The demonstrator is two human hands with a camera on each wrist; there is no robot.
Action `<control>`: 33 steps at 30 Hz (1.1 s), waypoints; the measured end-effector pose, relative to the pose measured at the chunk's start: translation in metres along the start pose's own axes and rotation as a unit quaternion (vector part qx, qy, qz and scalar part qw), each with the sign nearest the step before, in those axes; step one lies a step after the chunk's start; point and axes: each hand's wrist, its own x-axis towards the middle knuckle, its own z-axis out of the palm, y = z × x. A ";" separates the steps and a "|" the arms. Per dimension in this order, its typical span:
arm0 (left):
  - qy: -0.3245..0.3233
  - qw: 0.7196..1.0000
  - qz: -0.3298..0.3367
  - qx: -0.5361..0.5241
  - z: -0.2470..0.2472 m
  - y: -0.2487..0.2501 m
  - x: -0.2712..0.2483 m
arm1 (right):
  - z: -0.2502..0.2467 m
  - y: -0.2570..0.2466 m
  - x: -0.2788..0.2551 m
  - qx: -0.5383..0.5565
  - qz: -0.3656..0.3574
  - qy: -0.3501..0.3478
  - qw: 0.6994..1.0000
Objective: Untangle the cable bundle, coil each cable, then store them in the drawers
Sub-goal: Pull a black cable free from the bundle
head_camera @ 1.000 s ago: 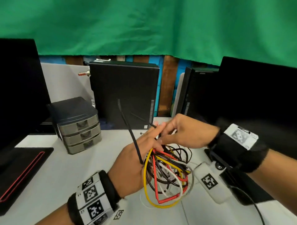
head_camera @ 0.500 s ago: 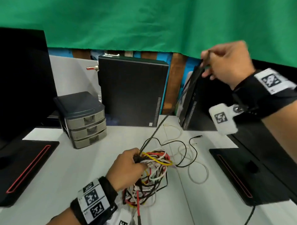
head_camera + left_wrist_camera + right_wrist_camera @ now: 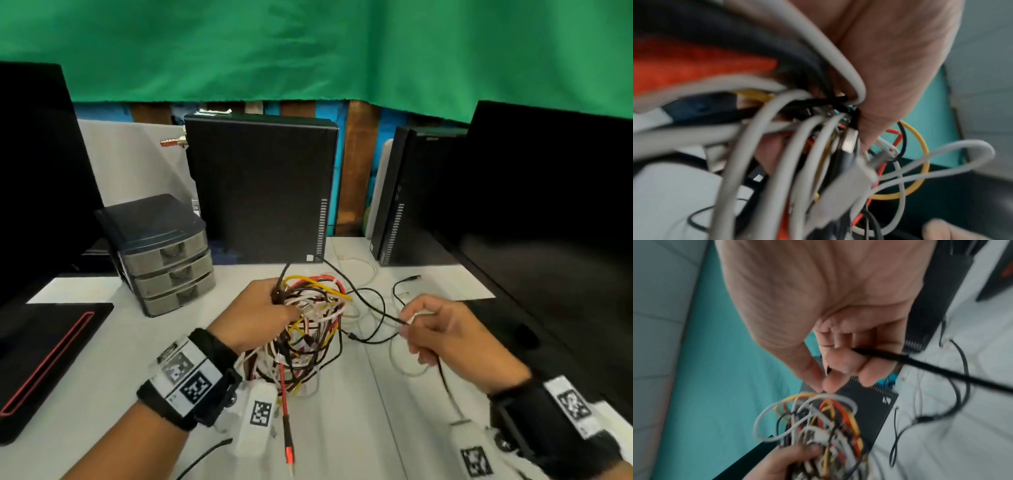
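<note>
A tangled cable bundle [image 3: 308, 329] of white, black, red and yellow cables hangs just above the white table, gripped by my left hand [image 3: 260, 315]. In the left wrist view the bundle [image 3: 797, 146] fills the frame under my curled left fingers [image 3: 890, 81]. My right hand [image 3: 442, 332], to the right of the bundle, holds a thin black cable [image 3: 363, 298] that runs back into it. The right wrist view shows that black cable [image 3: 920, 365] passing through my curled right fingers [image 3: 846, 365]. The grey three-drawer unit [image 3: 164, 257] stands at the back left, all drawers closed.
Two black computer cases [image 3: 260, 192] [image 3: 411, 195] stand at the back. Black monitors rise at the left [image 3: 34, 171] and right [image 3: 548, 205]. A black pad with a red line [image 3: 44, 359] lies at the left. A loose white cable [image 3: 363, 270] lies behind the bundle.
My right hand has come down from high at the right to table level beside the bundle, still on the black cable. The left hand keeps its hold on the bundle.
</note>
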 end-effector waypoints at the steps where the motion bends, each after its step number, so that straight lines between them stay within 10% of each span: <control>1: 0.000 0.999 0.018 0.038 0.005 0.005 -0.002 | 0.010 0.005 -0.005 0.018 0.015 -0.024 0.999; 7: -0.033 0.970 0.136 0.196 0.038 0.016 -0.018 | 0.040 0.008 -0.007 0.083 0.013 -0.051 0.995; 22: -0.199 0.922 0.076 0.324 0.035 -0.013 -0.014 | -0.012 0.003 -0.021 0.151 -0.026 0.088 0.984; 28: -0.302 0.926 0.071 0.217 0.047 -0.015 -0.020 | -0.003 0.001 -0.023 0.124 0.012 -0.024 0.992; 33: -0.253 0.906 0.138 0.311 0.076 -0.013 -0.027 | -0.002 -0.003 -0.025 0.100 -0.052 -0.089 0.990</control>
